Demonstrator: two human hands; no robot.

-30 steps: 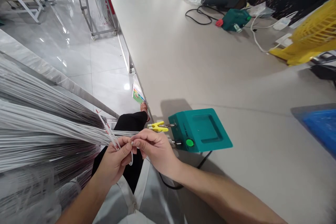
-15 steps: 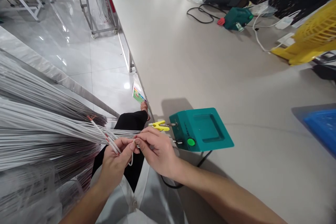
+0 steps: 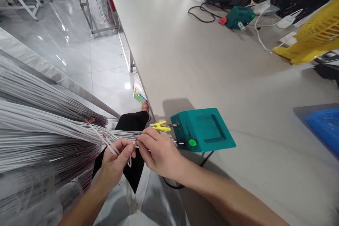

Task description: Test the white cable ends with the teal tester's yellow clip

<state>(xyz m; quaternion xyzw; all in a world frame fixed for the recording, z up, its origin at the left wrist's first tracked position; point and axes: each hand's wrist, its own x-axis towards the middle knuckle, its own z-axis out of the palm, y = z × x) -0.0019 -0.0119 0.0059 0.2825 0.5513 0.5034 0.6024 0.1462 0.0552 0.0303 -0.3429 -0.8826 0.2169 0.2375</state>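
Observation:
My left hand (image 3: 116,160) is closed around a few white cables (image 3: 109,144) whose ends show red and bare copper strands. One cable end pokes out between its thumb and forefinger. There my right hand (image 3: 159,152) pinches a small red wire tip (image 3: 136,140), its fingertips almost touching the left ones. Just beyond the right hand, on the table edge, stands a green tester box (image 3: 205,130) with a green button (image 3: 192,142). A yellow clip (image 3: 160,126) is fixed to its metal terminal. The palm sides of both hands are hidden.
A large bundle of white cables (image 3: 53,127) hangs at the left. On the pale table (image 3: 201,60) are a second green device (image 3: 240,17) with a black cord, a yellow fan (image 3: 309,39) and a blue tray (image 3: 325,127) at the right.
The held cables have shifted slightly left and the left hand with them. The right fingers now pinch the red wire tip, a little apart from the left thumb.

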